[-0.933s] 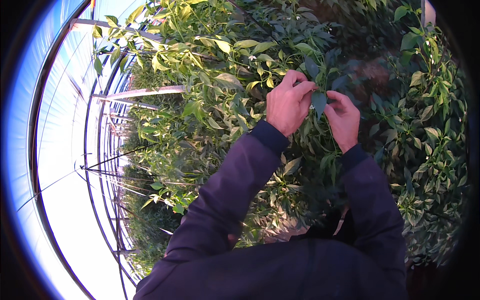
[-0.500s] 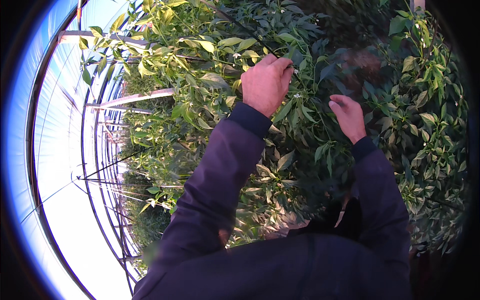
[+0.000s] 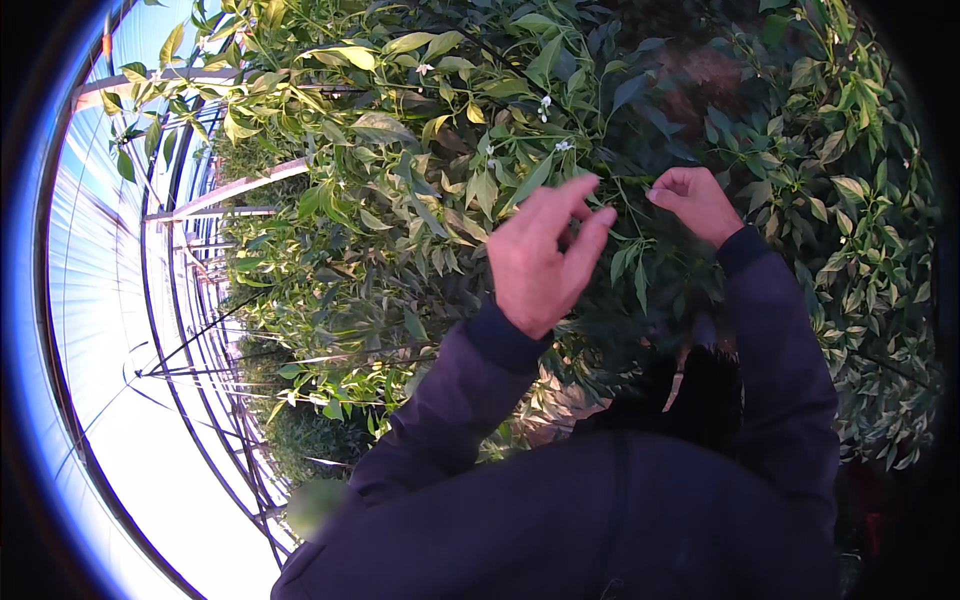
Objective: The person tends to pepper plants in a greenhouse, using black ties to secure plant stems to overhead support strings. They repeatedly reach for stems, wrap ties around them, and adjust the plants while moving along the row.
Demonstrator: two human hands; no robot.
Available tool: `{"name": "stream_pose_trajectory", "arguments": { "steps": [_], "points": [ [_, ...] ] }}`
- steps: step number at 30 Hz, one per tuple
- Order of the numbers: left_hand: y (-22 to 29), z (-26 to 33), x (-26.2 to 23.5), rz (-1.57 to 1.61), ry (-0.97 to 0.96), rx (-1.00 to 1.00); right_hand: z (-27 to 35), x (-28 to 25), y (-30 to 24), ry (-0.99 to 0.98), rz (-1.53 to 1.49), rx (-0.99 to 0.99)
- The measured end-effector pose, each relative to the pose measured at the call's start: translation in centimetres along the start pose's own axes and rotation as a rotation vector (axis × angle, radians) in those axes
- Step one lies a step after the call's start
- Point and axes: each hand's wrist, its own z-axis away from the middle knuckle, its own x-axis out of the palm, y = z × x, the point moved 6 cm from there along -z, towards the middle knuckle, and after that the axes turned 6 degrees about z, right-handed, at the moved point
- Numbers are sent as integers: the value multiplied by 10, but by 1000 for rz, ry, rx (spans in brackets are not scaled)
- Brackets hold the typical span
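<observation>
Tall leafy plants [image 3: 400,190], which look like pepper plants, carry small white flowers [image 3: 545,105] in front of me. My left hand [image 3: 545,255] is held up before the foliage, its thumb and fingers apart and nothing visible between them. To its right, my right hand [image 3: 697,205] is closed in a pinch, thumb against forefinger. A thin green stem [image 3: 628,180] runs to those fingertips from the plant on the left. Leafy shoots [image 3: 630,250] hang just below, between the two hands.
Another row of plants [image 3: 850,230] stands on the right, with brown soil [image 3: 700,85] showing between the rows. Along the left, curved frame bars [image 3: 165,300] support bright plastic sheeting [image 3: 110,440]. A pale wooden bar [image 3: 240,187] juts from the foliage.
My left hand has come down from the upper stems and its fingers have parted. My right hand has closed into a pinch on a stem. The view has shifted slightly.
</observation>
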Motion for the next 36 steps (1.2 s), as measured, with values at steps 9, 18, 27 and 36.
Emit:
{"name": "stream_pose_trajectory", "arguments": {
  "steps": [9, 18, 27, 36],
  "points": [
    [-13, 120, 153, 106, -425, 8, 46, -46, -51, -40, -130, 141],
    [-48, 123, 222, -141, -518, 7, 81, -71, -38, 81, -76, 51],
    [-69, 126, 229, -404, -618, -149, 100, -75, -27, 139, -139, 58],
    [-56, 95, 151, -41, -422, -140, 113, -75, -22, 176, -185, 43]
  ]
}}
